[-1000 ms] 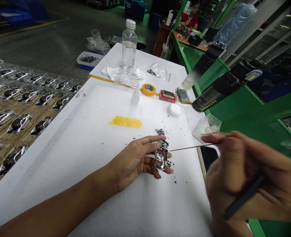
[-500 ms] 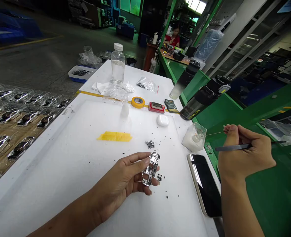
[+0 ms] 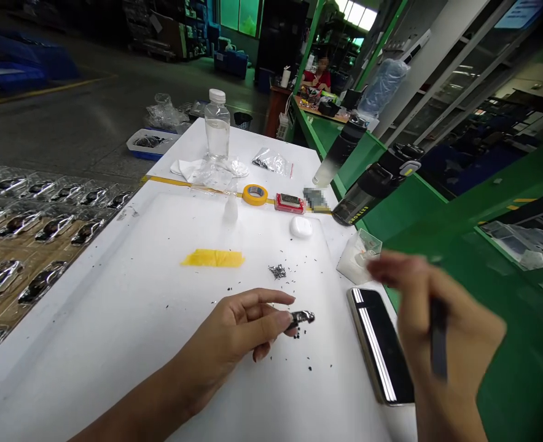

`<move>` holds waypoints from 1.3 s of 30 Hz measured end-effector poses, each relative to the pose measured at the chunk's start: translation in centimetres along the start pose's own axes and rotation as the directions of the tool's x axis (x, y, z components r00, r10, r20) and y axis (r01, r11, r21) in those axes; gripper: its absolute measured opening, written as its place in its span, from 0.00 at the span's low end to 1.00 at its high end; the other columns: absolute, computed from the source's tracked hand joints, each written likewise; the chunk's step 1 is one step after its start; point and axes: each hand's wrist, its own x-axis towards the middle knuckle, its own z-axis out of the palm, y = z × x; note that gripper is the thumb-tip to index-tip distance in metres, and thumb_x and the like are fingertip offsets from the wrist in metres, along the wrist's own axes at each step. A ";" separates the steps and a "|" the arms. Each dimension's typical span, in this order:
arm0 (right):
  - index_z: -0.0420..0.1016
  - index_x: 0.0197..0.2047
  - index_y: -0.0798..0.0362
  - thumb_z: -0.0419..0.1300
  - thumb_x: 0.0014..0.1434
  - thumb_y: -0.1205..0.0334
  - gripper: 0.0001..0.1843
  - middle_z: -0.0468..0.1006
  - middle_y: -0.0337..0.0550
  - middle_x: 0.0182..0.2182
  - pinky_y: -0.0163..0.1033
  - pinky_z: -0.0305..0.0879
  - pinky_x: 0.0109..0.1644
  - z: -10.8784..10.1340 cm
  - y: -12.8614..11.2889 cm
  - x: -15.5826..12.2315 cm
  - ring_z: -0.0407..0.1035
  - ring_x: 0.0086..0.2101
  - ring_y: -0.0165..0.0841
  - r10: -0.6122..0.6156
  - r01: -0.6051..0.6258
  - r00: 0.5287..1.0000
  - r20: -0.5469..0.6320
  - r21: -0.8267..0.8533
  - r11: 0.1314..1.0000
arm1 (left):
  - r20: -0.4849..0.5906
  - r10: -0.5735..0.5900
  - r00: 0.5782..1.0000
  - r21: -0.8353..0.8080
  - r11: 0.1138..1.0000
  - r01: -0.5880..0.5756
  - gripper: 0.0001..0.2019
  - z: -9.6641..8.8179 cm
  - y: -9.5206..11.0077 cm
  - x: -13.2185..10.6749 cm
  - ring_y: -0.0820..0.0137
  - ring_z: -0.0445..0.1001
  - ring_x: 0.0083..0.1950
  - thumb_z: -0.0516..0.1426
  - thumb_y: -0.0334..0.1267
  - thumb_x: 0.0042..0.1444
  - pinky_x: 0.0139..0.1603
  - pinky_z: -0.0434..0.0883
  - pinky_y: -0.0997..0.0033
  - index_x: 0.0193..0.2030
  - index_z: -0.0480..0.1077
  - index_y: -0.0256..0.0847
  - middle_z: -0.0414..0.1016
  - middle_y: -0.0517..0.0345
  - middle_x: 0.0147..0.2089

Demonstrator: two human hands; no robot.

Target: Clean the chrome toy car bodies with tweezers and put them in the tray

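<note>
My left hand point(image 3: 239, 328) pinches a small chrome toy-car part point(image 3: 304, 317) between thumb and fingers, tilted so its edge side faces me; the index finger is raised above it. Tiny black pieces point(image 3: 296, 335) lie on the white table just behind and below the part, and a small heap of dark bits point(image 3: 277, 271) sits farther off. My right hand point(image 3: 460, 325) is smeared by motion over the right side. Dark tweezers point(image 3: 438, 344) are tucked in its grip. What its fingertips pinch is blurred. Close by stands a clear plastic cup point(image 3: 359, 258) with white contents.
A phone point(image 3: 382, 347) lies on the table's right edge. Farther back are a white case point(image 3: 301, 227), orange tape roll point(image 3: 255, 194), red box point(image 3: 289, 203), clear bottle point(image 3: 217, 126) and dark drink bottle point(image 3: 375, 187). Yellow tape point(image 3: 212, 258) sticks to the table. Packed parts point(image 3: 45, 227) lie left.
The toy-car part has been turned from its open face to its edge in my left hand. My right hand has rotated and shifted slightly left, the tweezers swinging from level to upright.
</note>
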 end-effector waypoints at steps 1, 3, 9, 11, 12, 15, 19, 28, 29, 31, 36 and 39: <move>0.84 0.38 0.46 0.62 0.65 0.55 0.09 0.86 0.39 0.34 0.37 0.78 0.37 -0.2 -1.4 -1.5 0.81 0.31 0.36 -0.079 0.074 0.985 0.154 0.038 0.997 | 0.010 0.015 1.000 -0.008 1.000 -0.015 0.18 0.0 0.0 -0.1 0.76 0.62 0.30 0.68 0.45 0.56 0.31 0.61 0.74 0.50 0.77 0.39 0.78 0.57 0.34; 0.82 0.46 0.45 0.65 0.62 0.61 0.09 0.86 0.38 0.37 0.34 0.78 0.33 -0.1 -3.7 -4.4 0.81 0.29 0.34 -0.289 0.271 0.919 0.267 0.101 0.957 | 0.000 0.047 0.999 -0.084 0.995 -0.047 0.19 0.0 0.0 -0.1 0.77 0.62 0.29 0.69 0.45 0.55 0.31 0.61 0.75 0.49 0.76 0.39 0.76 0.60 0.31; 0.75 0.61 0.39 0.62 0.66 0.63 0.21 0.82 0.41 0.51 0.44 0.82 0.43 0.2 -4.2 -8.2 0.81 0.47 0.43 -0.313 0.309 0.926 0.213 0.050 0.950 | -0.068 0.124 0.990 -0.348 0.927 -0.140 0.16 -0.1 -0.2 -0.1 0.73 0.76 0.40 0.64 0.43 0.62 0.45 0.73 0.73 0.52 0.73 0.36 0.81 0.52 0.40; 0.68 0.67 0.40 0.53 0.72 0.49 0.23 0.82 0.43 0.52 0.43 0.82 0.44 -0.6 -3.2 -7.5 0.82 0.44 0.41 -0.168 0.133 0.951 0.260 0.149 0.980 | -0.171 0.121 0.978 -0.401 0.898 -0.181 0.15 -0.1 0.3 0.0 0.69 0.80 0.43 0.60 0.39 0.66 0.49 0.76 0.68 0.56 0.71 0.35 0.82 0.48 0.43; 0.67 0.68 0.41 0.46 0.73 0.42 0.27 0.84 0.43 0.48 0.41 0.82 0.42 -1.0 -2.6 -7.1 0.83 0.41 0.39 -0.086 0.028 0.950 0.300 0.192 0.981 | -0.239 0.125 0.963 -0.409 0.886 -0.217 0.15 -0.2 0.6 0.1 0.67 0.81 0.45 0.59 0.36 0.67 0.49 0.77 0.66 0.58 0.69 0.35 0.82 0.46 0.45; 0.82 0.55 0.42 0.32 0.68 0.29 0.44 0.84 0.42 0.29 0.33 0.78 0.29 -1.7 -1.1 -6.3 0.81 0.28 0.34 0.146 -0.258 0.878 0.457 0.193 0.947 | -0.437 0.162 0.885 -0.347 0.877 -0.332 0.16 -0.7 1.6 0.2 0.64 0.83 0.45 0.56 0.29 0.67 0.48 0.80 0.64 0.60 0.67 0.34 0.81 0.42 0.51; 0.87 0.39 0.47 0.60 0.63 0.36 0.24 0.82 0.42 0.28 0.32 0.76 0.39 -1.3 -0.2 -7.3 0.79 0.33 0.35 0.449 -0.608 0.682 0.577 0.108 0.786 | -0.527 0.235 0.817 -0.171 0.912 -0.373 0.18 -0.9 1.8 0.0 0.66 0.83 0.36 0.60 0.34 0.64 0.33 0.80 0.69 0.61 0.69 0.41 0.81 0.45 0.52; 0.78 0.33 0.49 0.72 0.53 0.46 0.16 0.81 0.38 0.28 0.28 0.72 0.38 -0.6 -1.7 -8.2 0.75 0.31 0.29 0.523 -0.715 0.626 0.578 0.157 0.682 | -0.346 0.219 0.912 0.178 0.970 -0.165 0.10 -0.4 0.2 -0.2 0.70 0.79 0.41 0.60 0.44 0.63 0.35 0.75 0.75 0.45 0.79 0.44 0.79 0.55 0.51; 0.79 0.33 0.49 0.73 0.53 0.46 0.16 0.81 0.38 0.28 0.28 0.72 0.38 -0.6 -1.7 -8.2 0.74 0.30 0.29 0.528 -0.719 0.624 0.577 0.157 0.677 | -0.334 0.219 0.917 0.215 0.965 -0.152 0.10 -0.4 0.2 -0.2 0.70 0.79 0.41 0.59 0.44 0.63 0.35 0.74 0.75 0.46 0.79 0.44 0.79 0.55 0.48; 0.80 0.33 0.50 0.74 0.52 0.48 0.16 0.81 0.39 0.27 0.27 0.72 0.37 -0.6 -1.5 -8.2 0.74 0.30 0.29 0.535 -0.729 0.617 0.578 0.164 0.664 | -0.286 0.231 0.930 0.284 0.947 -0.148 0.11 -0.5 0.0 -0.1 0.69 0.78 0.40 0.58 0.45 0.64 0.34 0.74 0.74 0.46 0.79 0.44 0.80 0.55 0.43; 0.80 0.30 0.51 0.73 0.52 0.46 0.17 0.82 0.43 0.28 0.35 0.76 0.43 -0.8 -0.2 -8.1 0.78 0.34 0.35 0.508 -0.775 0.591 0.626 0.269 0.571 | -0.030 0.521 0.853 0.642 0.664 -0.383 0.08 -0.2 -0.9 -0.2 0.67 0.79 0.46 0.59 0.37 0.64 0.43 0.76 0.70 0.40 0.81 0.42 0.79 0.53 0.42; 0.78 0.28 0.50 0.72 0.55 0.48 0.15 0.81 0.42 0.27 0.39 0.78 0.47 -1.3 -0.2 -7.5 0.79 0.36 0.36 0.420 -0.805 0.572 0.704 0.384 0.453 | 0.224 0.735 0.640 0.716 0.322 -0.619 0.09 0.1 -1.7 -0.3 0.67 0.79 0.50 0.61 0.31 0.62 0.53 0.75 0.71 0.47 0.81 0.36 0.78 0.47 0.47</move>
